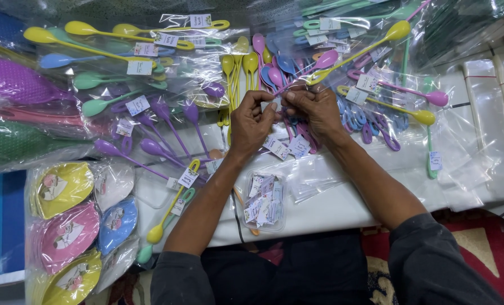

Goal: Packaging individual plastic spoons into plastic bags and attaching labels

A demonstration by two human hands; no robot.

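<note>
bagged spoons (320, 63) | pink and yellow | slanting, held above table

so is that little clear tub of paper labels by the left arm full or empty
Full: the clear tub is packed with small paper labels.

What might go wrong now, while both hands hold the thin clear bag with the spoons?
1. The left hand and right hand pinch only one end of the clear bag; its long spoons may slip out.
2. Loose paper tags lie under the wrists and could be swept away.
3. The open tag box sits near the table edge.
</note>
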